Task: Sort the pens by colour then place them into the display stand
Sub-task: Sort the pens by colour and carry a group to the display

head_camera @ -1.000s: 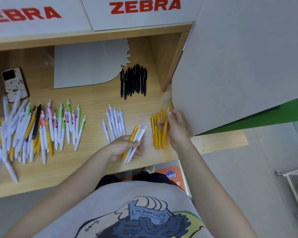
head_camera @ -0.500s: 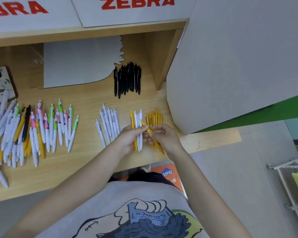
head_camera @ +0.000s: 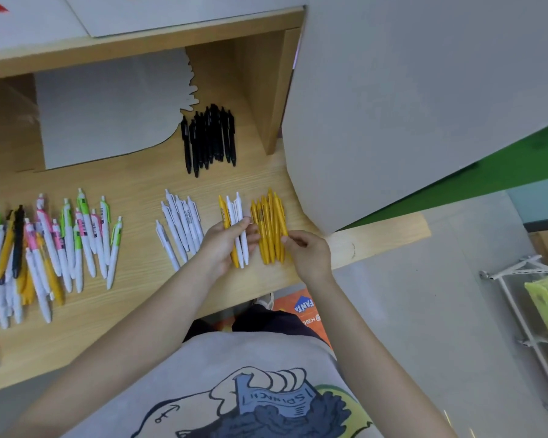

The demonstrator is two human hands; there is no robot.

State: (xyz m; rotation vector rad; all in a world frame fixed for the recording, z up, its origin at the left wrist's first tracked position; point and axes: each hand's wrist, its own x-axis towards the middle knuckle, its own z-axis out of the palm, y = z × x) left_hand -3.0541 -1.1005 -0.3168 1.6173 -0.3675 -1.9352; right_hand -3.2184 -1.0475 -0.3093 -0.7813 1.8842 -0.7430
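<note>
My left hand (head_camera: 227, 243) grips a small bunch of pens (head_camera: 234, 213), one yellow and two white, above the wooden desk (head_camera: 146, 184). My right hand (head_camera: 307, 251) rests at the near end of the yellow pen pile (head_camera: 269, 222), its fingertips touching those pens. A row of white pens (head_camera: 179, 222) lies left of my left hand. Several black pens (head_camera: 209, 137) lie further back. A mixed heap of unsorted pens (head_camera: 45, 248) with pink, green, yellow and black parts covers the desk's left side.
A large grey board (head_camera: 408, 90) leans over the desk's right end, close to the yellow pile. A grey cut-out card (head_camera: 108, 112) stands at the back. A white wire rack (head_camera: 519, 295) with yellow packs stands on the floor at right.
The yellow pen my right hand held now lies in the yellow pile, and that hand has drawn back to the pile's near end. My left hand still holds its bunch.
</note>
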